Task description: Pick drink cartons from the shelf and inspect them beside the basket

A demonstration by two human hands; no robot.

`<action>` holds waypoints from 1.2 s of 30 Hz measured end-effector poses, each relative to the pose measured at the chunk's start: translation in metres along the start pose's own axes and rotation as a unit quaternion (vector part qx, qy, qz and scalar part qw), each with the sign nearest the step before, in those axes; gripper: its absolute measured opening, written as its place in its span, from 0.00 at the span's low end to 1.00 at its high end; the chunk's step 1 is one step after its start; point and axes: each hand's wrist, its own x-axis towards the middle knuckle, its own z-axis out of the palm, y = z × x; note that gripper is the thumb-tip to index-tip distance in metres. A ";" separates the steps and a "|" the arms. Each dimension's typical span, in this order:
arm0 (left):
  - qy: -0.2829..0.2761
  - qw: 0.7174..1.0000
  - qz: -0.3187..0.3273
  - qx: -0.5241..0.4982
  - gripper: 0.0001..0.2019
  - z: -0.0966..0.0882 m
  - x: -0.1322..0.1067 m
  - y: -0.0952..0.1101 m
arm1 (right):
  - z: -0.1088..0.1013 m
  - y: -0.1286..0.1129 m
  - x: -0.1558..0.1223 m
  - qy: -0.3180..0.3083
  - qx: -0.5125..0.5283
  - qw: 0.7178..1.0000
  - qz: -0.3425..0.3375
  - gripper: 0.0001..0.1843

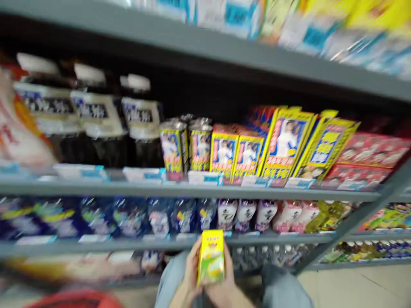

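A small yellow and green box [211, 257] is held upright between my two hands, low in the middle of the head view. My left hand [192, 269] is closed along its left side. Along the right side and the lower edge, my right hand [225, 276] grips the same box. The print on it is too blurred to read. Behind the box runs a grey shelf edge [128, 244] with price tags, and my knees in light blue trousers [171, 278] show on either side.
Dark bottles with white caps [93, 111] stand on the shelf above, beside yellow boxes [289, 137] and red boxes [375, 149]. Blue bottles [157, 216] and purple-white bottles [246, 214] line the lower shelf. A red rounded object [77, 299] is at the bottom left; pale floor tiles [362, 284] lie right.
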 end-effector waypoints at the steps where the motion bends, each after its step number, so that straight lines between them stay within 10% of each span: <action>1: -0.001 1.000 -0.010 -0.024 0.20 0.002 -0.004 -0.004 | -0.003 0.001 -0.007 0.014 0.016 0.998 0.052 0.28; 6: 0.031 0.995 -0.061 -0.068 0.25 -0.012 0.001 -0.031 | -0.007 -0.008 -0.015 -0.025 -0.044 0.990 0.131 0.34; 27: 0.039 0.981 -0.180 -0.062 0.26 -0.072 0.042 -0.087 | -0.009 -0.010 -0.018 -0.008 -0.127 0.987 0.096 0.39; 36: -0.078 0.985 -0.109 -0.110 0.23 -0.080 0.047 -0.099 | -0.007 -0.010 -0.019 -0.017 -0.082 0.992 0.094 0.35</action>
